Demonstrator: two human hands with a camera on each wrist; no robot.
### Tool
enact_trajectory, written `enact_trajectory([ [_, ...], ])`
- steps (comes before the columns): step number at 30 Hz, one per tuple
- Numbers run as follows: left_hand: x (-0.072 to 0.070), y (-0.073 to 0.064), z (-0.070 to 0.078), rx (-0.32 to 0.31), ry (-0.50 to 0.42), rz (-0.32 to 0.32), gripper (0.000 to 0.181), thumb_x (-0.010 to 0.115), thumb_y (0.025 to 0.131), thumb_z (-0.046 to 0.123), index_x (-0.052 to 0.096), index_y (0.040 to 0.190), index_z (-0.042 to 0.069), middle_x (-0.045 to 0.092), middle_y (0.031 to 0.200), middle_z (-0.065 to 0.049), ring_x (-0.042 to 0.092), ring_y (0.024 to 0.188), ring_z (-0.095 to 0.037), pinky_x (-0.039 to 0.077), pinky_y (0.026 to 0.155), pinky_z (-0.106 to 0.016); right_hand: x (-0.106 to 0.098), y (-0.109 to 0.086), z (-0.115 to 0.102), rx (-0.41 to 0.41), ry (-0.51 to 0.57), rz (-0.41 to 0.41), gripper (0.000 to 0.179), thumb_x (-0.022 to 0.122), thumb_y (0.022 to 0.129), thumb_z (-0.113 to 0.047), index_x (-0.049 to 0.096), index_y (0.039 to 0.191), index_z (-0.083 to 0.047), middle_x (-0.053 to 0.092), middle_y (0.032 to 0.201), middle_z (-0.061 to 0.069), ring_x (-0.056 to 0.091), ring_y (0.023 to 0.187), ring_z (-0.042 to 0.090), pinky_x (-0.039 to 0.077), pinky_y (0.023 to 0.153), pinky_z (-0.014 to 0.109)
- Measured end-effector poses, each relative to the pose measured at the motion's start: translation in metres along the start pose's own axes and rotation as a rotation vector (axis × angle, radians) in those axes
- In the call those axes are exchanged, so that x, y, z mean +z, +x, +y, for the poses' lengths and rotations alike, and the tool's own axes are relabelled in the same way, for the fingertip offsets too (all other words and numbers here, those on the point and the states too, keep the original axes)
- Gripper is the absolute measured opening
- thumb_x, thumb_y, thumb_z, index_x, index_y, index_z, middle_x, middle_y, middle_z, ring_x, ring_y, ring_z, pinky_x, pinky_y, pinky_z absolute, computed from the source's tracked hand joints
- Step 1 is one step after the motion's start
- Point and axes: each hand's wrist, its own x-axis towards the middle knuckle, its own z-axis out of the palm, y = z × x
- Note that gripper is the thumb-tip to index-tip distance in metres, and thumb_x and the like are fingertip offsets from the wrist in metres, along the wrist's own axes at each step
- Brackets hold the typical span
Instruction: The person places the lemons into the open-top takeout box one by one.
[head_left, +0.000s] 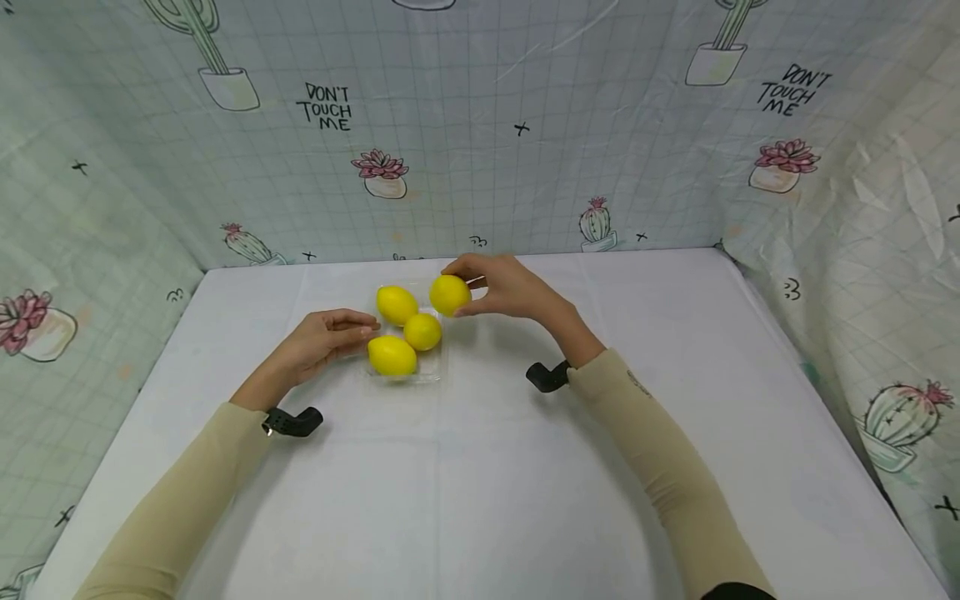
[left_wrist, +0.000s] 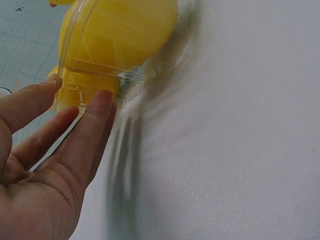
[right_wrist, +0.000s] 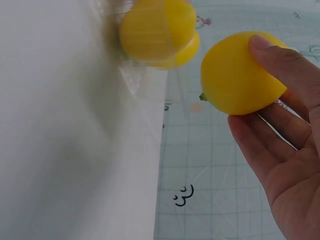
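Note:
My right hand (head_left: 506, 286) pinches a yellow lemon (head_left: 450, 296) between thumb and fingers, over the far right corner of a clear plastic container (head_left: 431, 371). A small green stem end shows on this held lemon (right_wrist: 242, 72) in the right wrist view. Three more lemons lie in the container: one at the back (head_left: 397, 305), one at the right (head_left: 422, 332) and one at the front (head_left: 392, 356). At the container's left side is my left hand (head_left: 318, 342). Its nearly straight fingers (left_wrist: 97, 107) touch the clear wall in the left wrist view.
A white cloth covers the table (head_left: 480, 483). Behind it and at both sides hangs a curtain (head_left: 480, 167) printed with cactus drawings. Dark straps with black camera mounts sit on both wrists, the right mount (head_left: 547, 377) jutting inward.

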Motion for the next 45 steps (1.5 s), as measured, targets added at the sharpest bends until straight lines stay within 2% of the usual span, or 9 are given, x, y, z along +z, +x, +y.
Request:
enact_trajectory([
  [8,0.0,-0.001,0.0,0.003,0.007,0.001,0.051,0.068,0.099,0.019,0.051,0.14,-0.007,0.051,0.144,-0.019,0.066,0.113,-0.007,0.055,0.099,-0.028,0.003,0.009,-0.004,-0.052,0.024,-0.02,0.06,0.084,0.086,-0.02,0.06,0.14,-0.012,0.062,0.139,0.004,0.06,0.123,0.017,0.055,0.104,0.036],
  [15,0.001,0.0,0.0,-0.006,0.008,0.01,0.052,0.068,0.099,0.019,0.051,0.141,-0.006,0.051,0.145,-0.018,0.066,0.112,-0.006,0.056,0.099,-0.026,0.002,0.013,-0.011,-0.011,0.007,-0.049,0.057,0.085,0.085,-0.017,0.06,0.136,-0.009,0.062,0.137,0.005,0.062,0.122,0.022,0.056,0.102,0.037],
  [26,0.001,0.0,0.0,0.005,0.008,0.004,0.051,0.068,0.1,0.019,0.051,0.141,-0.007,0.05,0.146,-0.02,0.066,0.113,-0.006,0.056,0.099,-0.028,-0.001,0.031,-0.019,0.001,-0.027,-0.056,0.052,0.086,0.085,-0.018,0.059,0.127,-0.006,0.065,0.133,0.005,0.062,0.122,0.018,0.054,0.103,0.029],
  [31,0.0,0.001,-0.001,0.008,-0.001,0.002,0.053,0.068,0.099,0.02,0.051,0.141,-0.007,0.05,0.146,-0.019,0.065,0.113,-0.006,0.056,0.099,-0.027,-0.002,0.041,-0.023,0.004,-0.04,-0.078,0.048,0.086,0.085,-0.02,0.059,0.123,-0.006,0.067,0.131,0.006,0.064,0.119,0.017,0.054,0.103,0.03],
  [36,0.0,0.002,-0.001,0.012,-0.009,-0.009,0.054,0.069,0.099,0.021,0.05,0.141,-0.007,0.05,0.145,-0.018,0.065,0.115,-0.007,0.055,0.099,-0.027,-0.002,0.045,-0.026,0.015,-0.036,-0.091,0.046,0.086,0.084,-0.018,0.06,0.121,-0.007,0.069,0.126,0.005,0.065,0.115,0.017,0.054,0.101,0.026],
  [38,0.0,0.002,-0.001,0.01,-0.003,-0.012,0.054,0.07,0.099,0.021,0.051,0.141,-0.007,0.051,0.145,-0.018,0.065,0.116,-0.009,0.055,0.1,-0.027,-0.001,0.047,-0.025,0.021,-0.053,-0.098,0.046,0.086,0.084,-0.018,0.061,0.12,-0.007,0.07,0.124,0.005,0.066,0.113,0.016,0.055,0.098,0.022],
  [45,-0.003,0.002,0.001,0.0,-0.022,-0.026,0.055,0.07,0.098,0.019,0.05,0.142,-0.008,0.056,0.138,-0.012,0.065,0.117,-0.01,0.055,0.099,-0.028,0.0,0.056,-0.027,0.071,-0.14,-0.129,0.045,0.088,0.082,-0.02,0.063,0.117,-0.008,0.07,0.121,0.005,0.066,0.104,0.016,0.056,0.094,0.023],
])
